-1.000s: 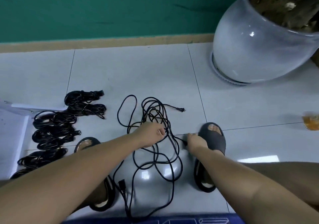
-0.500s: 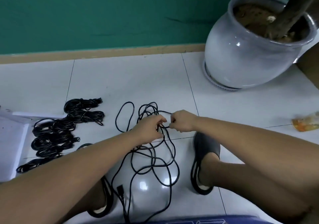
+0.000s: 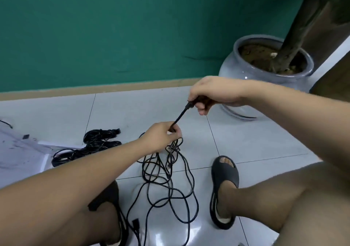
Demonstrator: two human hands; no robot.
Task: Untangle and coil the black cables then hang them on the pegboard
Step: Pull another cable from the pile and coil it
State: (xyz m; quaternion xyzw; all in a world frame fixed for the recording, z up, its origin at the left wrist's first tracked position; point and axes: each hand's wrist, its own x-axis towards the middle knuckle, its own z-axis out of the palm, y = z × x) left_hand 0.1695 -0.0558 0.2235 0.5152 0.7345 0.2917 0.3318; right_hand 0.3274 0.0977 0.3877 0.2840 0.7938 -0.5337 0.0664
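Observation:
A tangled black cable point(image 3: 170, 185) lies in loose loops on the tiled floor between my feet, part of it lifted. My right hand point(image 3: 212, 94), raised above the floor, grips the cable's plug end. A short taut stretch of cable runs down-left from it to my left hand point(image 3: 161, 137), which pinches the cable just above the knot of loops. A black connector point(image 3: 136, 225) of the cable rests on the floor near my left foot. Several coiled black cables point(image 3: 91, 147) lie in a row to the left. No pegboard is in view.
A large grey plant pot point(image 3: 246, 71) with soil and a trunk stands at the back right against the green wall point(image 3: 113, 27). My feet wear dark slippers point(image 3: 223, 173). A white sheet point(image 3: 17, 154) lies at the left edge.
My right hand has risen up and to the right with the cable end, pulling a stretch taut. My left hand lifted slightly with the loops. The view tilted upward.

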